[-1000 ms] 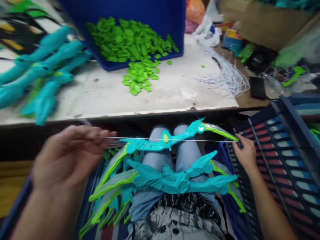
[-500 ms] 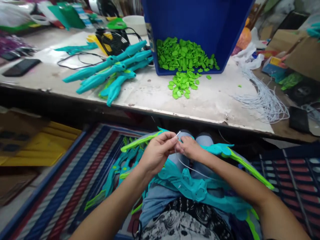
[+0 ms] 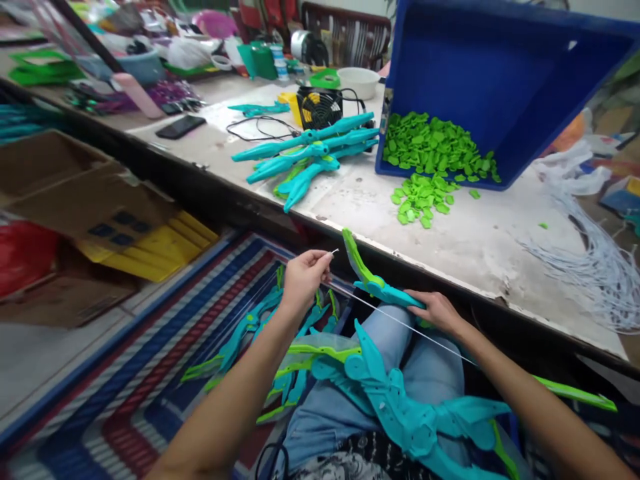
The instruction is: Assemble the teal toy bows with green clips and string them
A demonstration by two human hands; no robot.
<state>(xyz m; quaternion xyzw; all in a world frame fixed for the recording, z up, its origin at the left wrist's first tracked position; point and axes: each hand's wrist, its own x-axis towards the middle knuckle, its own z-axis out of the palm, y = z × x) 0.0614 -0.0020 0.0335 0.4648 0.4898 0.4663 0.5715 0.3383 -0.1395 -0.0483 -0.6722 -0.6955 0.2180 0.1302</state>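
Note:
My left hand (image 3: 307, 275) pinches the end of a thin white cord (image 3: 395, 316) between thumb and fingers. The cord stretches taut across my lap to the right and passes out of sight at my right forearm. My right hand (image 3: 436, 311) is closed on the teal body of a plastic toy bow (image 3: 381, 288), whose bright green limb points up and away. On my thighs rests another teal and green toy bow (image 3: 400, 407), nearer my body. Several similar bows (image 3: 245, 330) lie low beside my left forearm, on a striped surface.
A table edge (image 3: 440, 267) runs in front of my knees. On the table are a tilted blue bin (image 3: 475, 73) with small green pieces (image 3: 435, 150) spilling out, stacked teal parts (image 3: 310, 150), a small fan (image 3: 320, 109), a phone (image 3: 181, 127) and white cords (image 3: 595, 267).
My hands have moved apart, left hand leftward with the cord end, drawing the cord straight. My right hand has left the cord and taken hold of the toy bow. The view has turned left.

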